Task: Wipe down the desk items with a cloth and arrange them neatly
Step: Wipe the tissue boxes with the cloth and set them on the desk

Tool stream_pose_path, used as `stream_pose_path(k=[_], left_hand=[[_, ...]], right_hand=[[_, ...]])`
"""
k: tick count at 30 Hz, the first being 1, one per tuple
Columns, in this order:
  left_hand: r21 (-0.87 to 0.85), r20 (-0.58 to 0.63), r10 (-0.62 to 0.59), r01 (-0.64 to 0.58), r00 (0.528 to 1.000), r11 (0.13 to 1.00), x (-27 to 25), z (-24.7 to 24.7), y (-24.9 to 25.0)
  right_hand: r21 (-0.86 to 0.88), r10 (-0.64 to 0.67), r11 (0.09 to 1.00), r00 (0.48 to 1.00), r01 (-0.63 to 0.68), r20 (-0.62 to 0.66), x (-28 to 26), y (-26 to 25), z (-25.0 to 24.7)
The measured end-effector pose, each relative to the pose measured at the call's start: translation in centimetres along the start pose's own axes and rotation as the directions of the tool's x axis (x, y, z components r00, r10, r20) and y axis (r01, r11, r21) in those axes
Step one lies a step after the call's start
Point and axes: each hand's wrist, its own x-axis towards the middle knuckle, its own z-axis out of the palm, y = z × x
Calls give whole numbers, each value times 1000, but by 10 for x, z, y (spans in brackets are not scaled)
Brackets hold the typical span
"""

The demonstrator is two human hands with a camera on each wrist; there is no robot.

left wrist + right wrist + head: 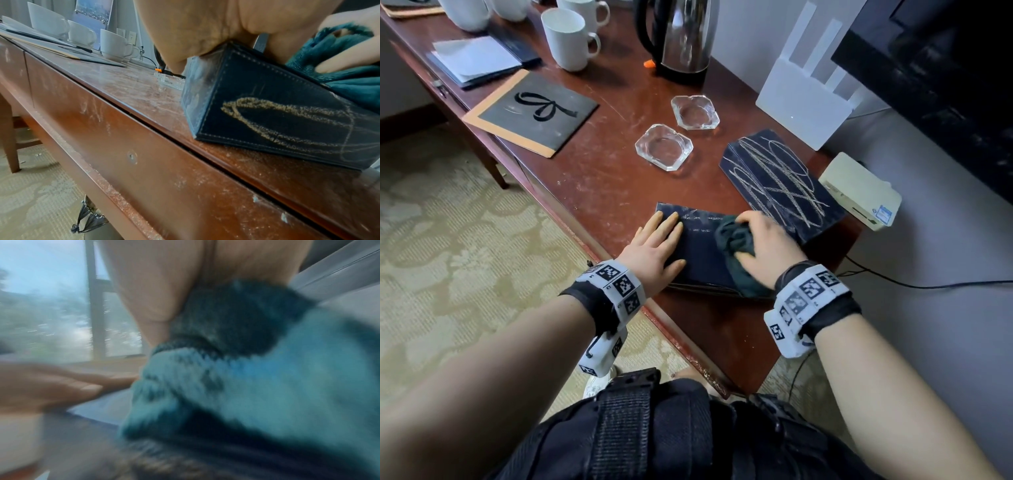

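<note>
left hand (657,245) flat, fingers straight, on dark box (700,251) | right hand (767,245) grasping teal cloth (734,240) on box top

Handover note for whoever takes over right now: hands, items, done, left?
Left hand: flat, fingers straight, pressing the near dark box steady at the desk front edge.
Right hand: grips the teal cloth, wiping that box's top.
Done: part of that top looks clean.
Left: its front face is marked in the left wrist view; the scribbled box, two glass ashtrays, dark mat and dusty desk look unwiped. Then arrange.
</note>
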Motion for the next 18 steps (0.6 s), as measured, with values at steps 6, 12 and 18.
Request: stream_pose_path(k=[6, 12, 18], left_hand=[[19, 3, -4, 4, 1000, 1000, 0, -1, 1], [27, 21, -9, 9, 1000, 1000, 1, -2, 1], [19, 7, -1, 1, 1000, 1000, 2, 1, -1]], right_hand=[[-37, 358, 933, 934, -358, -8, 4, 44, -11], [-113, 21, 994, 997, -12, 80, -10, 5, 9], [25, 142, 989, 988, -144, 64, -4, 36, -24]])
